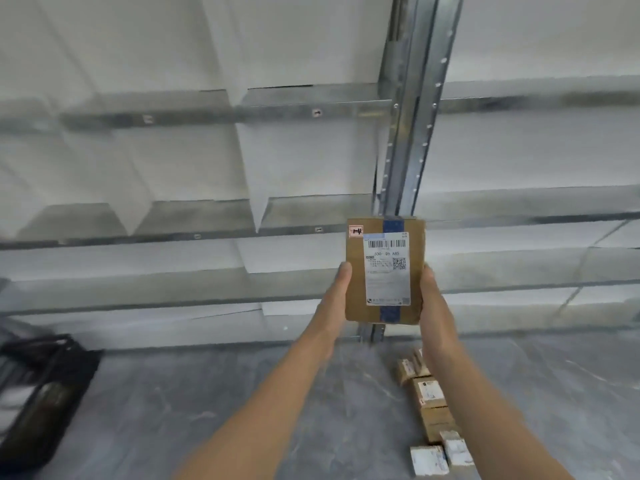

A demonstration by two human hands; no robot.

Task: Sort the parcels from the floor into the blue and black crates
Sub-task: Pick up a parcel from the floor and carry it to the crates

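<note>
A brown cardboard parcel (356,289) is held up in front of the camera between both hands. The left hand (336,294) is pressed against the parcel's left edge, with the thumb laid along that edge and the other fingers hidden behind the cardboard. The right hand (433,297) is clasped on the right edge in the same way, its fingers also out of sight behind. The parcel is kept upright, well above the floor, with its broad face turned to the camera. On that face a white shipping label (387,271) with a barcode and a square code is seen. A strip of blue tape (390,314) runs from top to bottom under the label, and a small red-bordered sticker (355,231) sits at the upper left corner.

Below the right forearm, a row of small parcels (431,407) is laid on the grey floor (242,393). A black crate (38,393) is seen at the far left on the floor, blurred. Behind everything, a metal rack (412,133) with pale shelves is seen.
</note>
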